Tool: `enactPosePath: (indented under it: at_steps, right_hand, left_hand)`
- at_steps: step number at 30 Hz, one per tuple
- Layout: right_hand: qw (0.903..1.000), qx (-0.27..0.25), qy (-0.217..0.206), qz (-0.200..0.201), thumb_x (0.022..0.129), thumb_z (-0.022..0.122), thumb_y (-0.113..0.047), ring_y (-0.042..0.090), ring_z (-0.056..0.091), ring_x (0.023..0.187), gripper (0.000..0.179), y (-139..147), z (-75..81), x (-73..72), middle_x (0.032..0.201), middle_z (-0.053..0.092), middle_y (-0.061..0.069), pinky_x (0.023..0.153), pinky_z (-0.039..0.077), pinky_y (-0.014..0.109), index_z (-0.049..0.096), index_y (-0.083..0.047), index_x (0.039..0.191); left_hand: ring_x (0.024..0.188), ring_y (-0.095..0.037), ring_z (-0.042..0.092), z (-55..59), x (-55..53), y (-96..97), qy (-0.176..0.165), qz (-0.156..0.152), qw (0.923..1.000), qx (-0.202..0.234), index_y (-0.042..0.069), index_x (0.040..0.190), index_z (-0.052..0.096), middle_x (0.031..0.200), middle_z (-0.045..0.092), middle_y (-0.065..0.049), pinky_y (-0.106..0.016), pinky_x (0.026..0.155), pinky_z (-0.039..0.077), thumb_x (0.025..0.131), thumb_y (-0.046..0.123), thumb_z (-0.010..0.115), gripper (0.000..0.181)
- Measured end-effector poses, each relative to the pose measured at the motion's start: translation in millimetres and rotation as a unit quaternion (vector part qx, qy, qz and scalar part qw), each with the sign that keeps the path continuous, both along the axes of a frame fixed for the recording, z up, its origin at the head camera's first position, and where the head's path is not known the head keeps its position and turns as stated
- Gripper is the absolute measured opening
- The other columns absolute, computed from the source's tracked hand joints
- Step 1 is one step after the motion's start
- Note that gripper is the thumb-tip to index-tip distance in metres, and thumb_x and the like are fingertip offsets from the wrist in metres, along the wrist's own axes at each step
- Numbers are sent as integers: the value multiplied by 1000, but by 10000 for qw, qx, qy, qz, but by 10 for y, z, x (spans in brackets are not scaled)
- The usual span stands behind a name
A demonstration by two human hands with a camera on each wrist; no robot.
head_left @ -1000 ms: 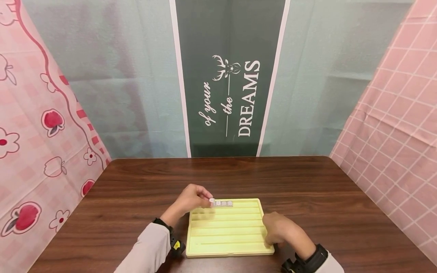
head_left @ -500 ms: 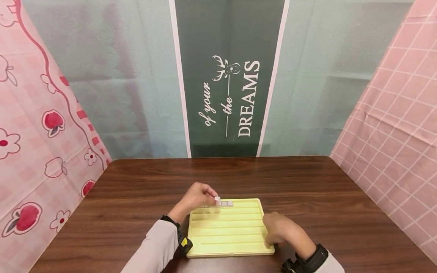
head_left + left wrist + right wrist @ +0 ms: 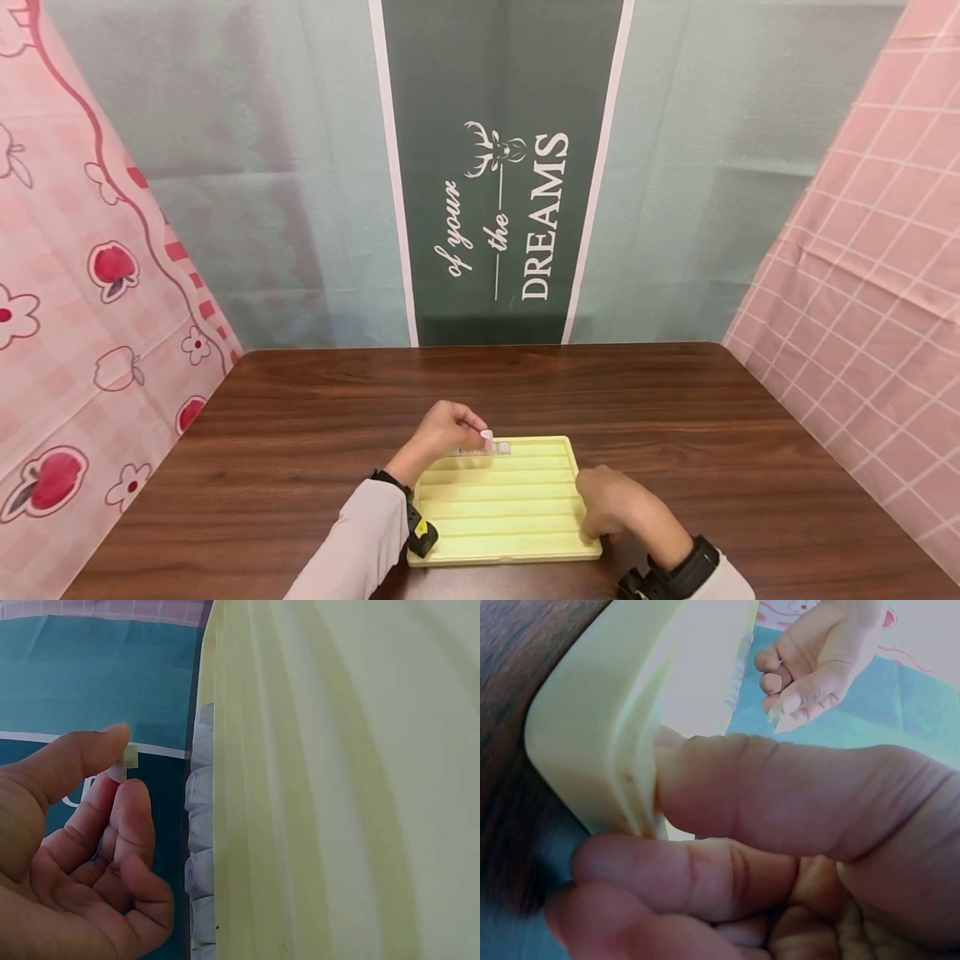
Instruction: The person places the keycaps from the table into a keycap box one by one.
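Note:
A pale yellow ridged tray (image 3: 502, 506) lies on the table. Over its far edge my left hand (image 3: 444, 431) pinches a small white keycap (image 3: 117, 773) between thumb and forefinger, with the other fingers curled in. Several white keycaps (image 3: 503, 448) sit side by side in the tray's farthest groove; the left hand covers part of that row in the head view. My right hand (image 3: 611, 502) grips the tray's right side, its thumb (image 3: 750, 791) on the rim and its fingers curled below the edge.
A dark wood-grain table (image 3: 315, 425) carries the tray near its front. Behind it hangs a green cloth (image 3: 510, 83) with white lettering, and pink cloths stand at both sides. Each wrist wears a black strap (image 3: 693, 567) with a camera.
My left hand has moved to the right along the row with the keycap, covering more of the row's right part. The right hand keeps its place on the tray.

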State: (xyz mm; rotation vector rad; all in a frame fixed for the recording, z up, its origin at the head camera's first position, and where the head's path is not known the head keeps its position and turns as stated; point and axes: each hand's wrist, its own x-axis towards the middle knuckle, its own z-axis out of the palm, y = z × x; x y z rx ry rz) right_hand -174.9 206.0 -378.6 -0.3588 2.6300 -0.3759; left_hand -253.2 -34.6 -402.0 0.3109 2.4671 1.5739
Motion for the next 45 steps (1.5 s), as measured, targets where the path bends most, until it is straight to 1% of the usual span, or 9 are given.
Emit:
enactPosePath:
  at_steps: [6,11,14,19,27,31,36,40,45]
  right_hand:
    - [10000,-13,9,6,62,69,0,11,47,32,20,12,-5,2,44,49,4,34,32,18,51,-8,62]
    - [10000,-30,-81,16,64,71,-2,12,47,33,20,6,-6,-6,47,49,5,35,33,19,52,-8,65]
    - [10000,3,-89,-40,64,71,-2,13,48,33,21,2,-1,-10,49,51,6,35,35,19,51,-7,67]
    - [10000,20,-28,-72,63,70,-1,13,49,33,21,5,18,-9,48,51,6,35,35,19,51,-7,66]
    - [10000,1,-83,-30,64,70,-1,12,47,33,20,7,8,-10,49,50,5,35,34,19,51,-7,66]
    - [9999,12,-139,-55,65,70,-1,13,48,34,20,-1,10,-12,49,51,6,36,35,19,52,-8,66]
    - [9999,20,-149,-37,65,70,-1,13,47,34,19,-5,11,-8,49,49,6,35,34,19,52,-8,66]
    - [9999,23,-123,-16,65,70,-1,12,46,33,20,-3,17,-5,48,48,5,35,33,19,52,-8,66]
    - [10000,-23,-68,22,64,70,-2,12,46,32,19,-9,10,-3,46,49,4,35,34,19,52,-9,63]
  left_hand:
    - [62,-21,58,-23,-35,69,-40,107,9999,-98,7,74,67,67,63,-3,-35,55,53,65,10,78,15]
    - [61,-19,57,-35,-36,122,-53,199,9994,-264,9,71,66,68,63,-2,-29,52,49,63,11,80,16]
    - [62,-18,57,-34,-44,157,-15,261,9990,-366,10,70,66,67,63,-2,-28,51,48,64,11,80,15]
    - [63,-16,57,-45,-63,222,116,288,9983,-490,9,69,67,68,62,-1,-29,54,51,65,8,78,12]
    - [64,-16,55,-91,-88,316,232,294,9978,-551,10,67,67,71,63,-2,-30,56,53,61,9,80,14]
    - [62,-15,54,-77,-74,351,381,387,9949,-844,12,66,67,69,62,0,-30,54,51,59,13,81,16]
    - [64,-14,52,-43,-62,380,492,489,9880,-1376,17,65,67,71,62,3,-31,54,49,60,19,82,16]
    - [71,-15,54,-35,-60,415,503,455,9867,-1477,19,65,68,76,63,4,-31,57,50,60,21,82,15]
    - [82,-18,56,-26,-59,458,628,388,9842,-1610,21,63,68,78,63,6,-33,64,52,60,21,82,15]
